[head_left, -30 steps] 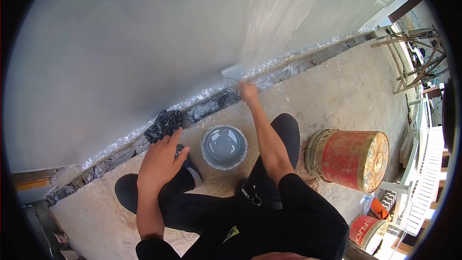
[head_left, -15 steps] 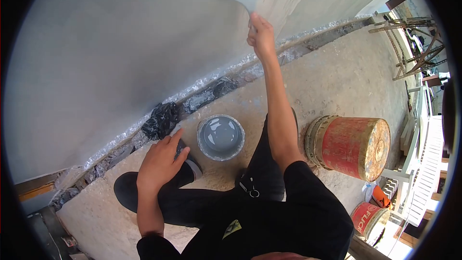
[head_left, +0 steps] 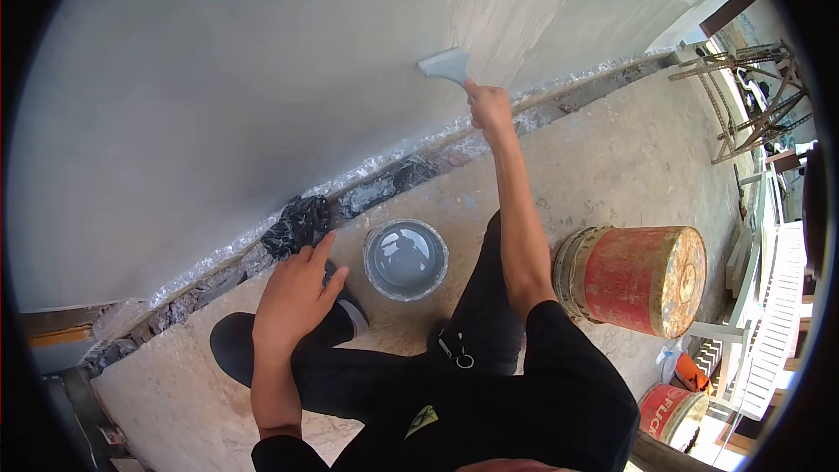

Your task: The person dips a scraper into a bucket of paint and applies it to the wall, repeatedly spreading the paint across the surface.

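Note:
My right hand (head_left: 491,108) is closed round the handle of a wide grey paintbrush (head_left: 447,64), whose head lies against the lower part of the grey wall (head_left: 218,96). Pale streaks run up the wall just beyond the brush. My left hand (head_left: 299,294) is empty, its fingers apart, held over my bent knee. Between my legs and the wall stands a round bucket (head_left: 368,273) with glossy grey paint (head_left: 398,264) inside. Close to the left fingertips, a crumpled black plastic bag (head_left: 297,225) lies at the foot of the wall.
A dirty red bucket (head_left: 625,278) lies to my right, with another red bucket (head_left: 666,413) behind it. Rusty metal frames (head_left: 743,92) stand at the far right. A rubble-filled gap (head_left: 384,190) runs between wall and concrete floor (head_left: 612,157).
The paintbrush has come down the wall toward the floor, my right hand moving with it. My left hand stays nearly in place, fingers still apart. The view has shifted slightly.

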`<state>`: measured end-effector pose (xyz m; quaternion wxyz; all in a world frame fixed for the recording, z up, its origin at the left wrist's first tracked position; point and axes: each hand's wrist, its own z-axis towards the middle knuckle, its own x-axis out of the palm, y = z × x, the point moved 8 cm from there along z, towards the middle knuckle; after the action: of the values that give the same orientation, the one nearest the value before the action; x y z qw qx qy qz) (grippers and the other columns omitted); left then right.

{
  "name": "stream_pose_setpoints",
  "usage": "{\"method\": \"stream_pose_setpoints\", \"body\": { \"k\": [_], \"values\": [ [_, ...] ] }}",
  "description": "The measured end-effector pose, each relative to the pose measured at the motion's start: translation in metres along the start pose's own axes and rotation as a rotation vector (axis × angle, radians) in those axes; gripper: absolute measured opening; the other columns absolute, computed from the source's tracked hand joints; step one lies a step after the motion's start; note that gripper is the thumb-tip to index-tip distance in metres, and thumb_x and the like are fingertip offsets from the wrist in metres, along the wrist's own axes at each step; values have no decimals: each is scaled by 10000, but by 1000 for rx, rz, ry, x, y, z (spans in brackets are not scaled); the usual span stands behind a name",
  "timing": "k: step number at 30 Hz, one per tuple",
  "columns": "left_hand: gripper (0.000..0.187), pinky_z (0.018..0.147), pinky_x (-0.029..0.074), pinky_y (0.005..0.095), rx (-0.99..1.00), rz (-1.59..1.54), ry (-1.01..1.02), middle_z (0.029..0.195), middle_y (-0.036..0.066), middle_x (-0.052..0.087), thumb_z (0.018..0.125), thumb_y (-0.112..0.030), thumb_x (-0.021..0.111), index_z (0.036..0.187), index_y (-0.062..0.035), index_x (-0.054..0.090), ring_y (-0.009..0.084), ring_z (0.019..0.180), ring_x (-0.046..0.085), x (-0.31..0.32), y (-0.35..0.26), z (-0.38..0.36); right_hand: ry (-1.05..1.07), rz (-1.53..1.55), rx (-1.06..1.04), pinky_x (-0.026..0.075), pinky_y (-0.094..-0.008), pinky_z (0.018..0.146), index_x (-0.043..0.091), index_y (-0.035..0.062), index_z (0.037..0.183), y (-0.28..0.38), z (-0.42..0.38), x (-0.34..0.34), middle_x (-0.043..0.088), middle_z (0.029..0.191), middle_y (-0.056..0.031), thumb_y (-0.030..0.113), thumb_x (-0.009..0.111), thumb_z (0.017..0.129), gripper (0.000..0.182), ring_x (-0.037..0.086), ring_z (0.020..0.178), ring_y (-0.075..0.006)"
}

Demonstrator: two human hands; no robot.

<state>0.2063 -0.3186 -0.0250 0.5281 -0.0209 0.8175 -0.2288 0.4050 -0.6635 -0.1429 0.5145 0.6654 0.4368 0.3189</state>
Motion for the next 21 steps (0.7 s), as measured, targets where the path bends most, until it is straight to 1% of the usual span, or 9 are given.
{"method": "stream_pose_setpoints", "body": {
  "k": [3,6,9,11,13,15,17,19,21],
  "values": [
    [521,822,452,444,39,-44,10,961,210,597,918,-311,557,1344,-28,459,389,894,582,6,-1,3,83,180,-149,152,-244,385,485,88,658,63,-28,1,327,531,66,284,626,913,351,218,405,-45],
    [517,832,455,440,24,-10,27,998,222,601,924,-321,541,1342,-29,461,387,925,585,15,6,9,220,338,-310,152,-243,383,481,108,676,82,-25,29,335,544,72,312,609,929,349,214,404,-41],
    [518,842,456,440,22,-4,20,1022,228,601,927,-338,529,1340,-33,464,385,946,588,17,10,12,220,478,-168,165,-233,375,497,120,685,8,-8,55,339,542,68,338,604,932,346,245,398,-32],
    [517,850,456,442,15,-9,-17,1037,231,600,928,-349,522,1337,-37,468,387,957,590,10,13,15,160,354,-18,204,-234,360,520,111,701,-67,-1,50,357,537,62,346,601,929,337,305,391,-46],
    [516,858,457,446,8,-22,-34,1051,232,600,929,-357,517,1334,-41,471,392,968,592,8,14,16,65,69,19,243,-255,350,546,94,687,-122,1,35,399,526,42,330,619,908,332,358,382,-78],
    [517,867,459,448,40,-50,-65,1069,233,602,929,-363,516,1332,-43,473,397,978,592,12,17,21,5,-288,83,269,-281,348,561,65,661,-198,32,10,425,511,19,321,633,884,348,375,379,-100],
    [519,876,460,450,33,-52,-70,1083,231,604,928,-369,516,1330,-44,474,400,992,591,11,23,20,5,-388,61,264,-284,354,571,47,641,-158,-12,0,431,498,5,329,636,872,371,379,387,-98],
    [523,885,460,449,-16,-41,-68,1093,228,607,926,-373,517,1328,-43,475,401,1007,589,12,26,20,132,-472,6,252,-282,355,575,35,636,-120,-42,-5,425,493,5,365,627,876,412,373,387,-96],
    [528,886,462,446,-84,-14,-66,1086,222,614,924,-385,510,1326,-45,478,394,1011,591,7,31,17,285,-781,-18,406,-353,523,613,-20,654,-85,-69,-10,520,535,-86,408,632,851,472,503,512,-179]
  ]
}}
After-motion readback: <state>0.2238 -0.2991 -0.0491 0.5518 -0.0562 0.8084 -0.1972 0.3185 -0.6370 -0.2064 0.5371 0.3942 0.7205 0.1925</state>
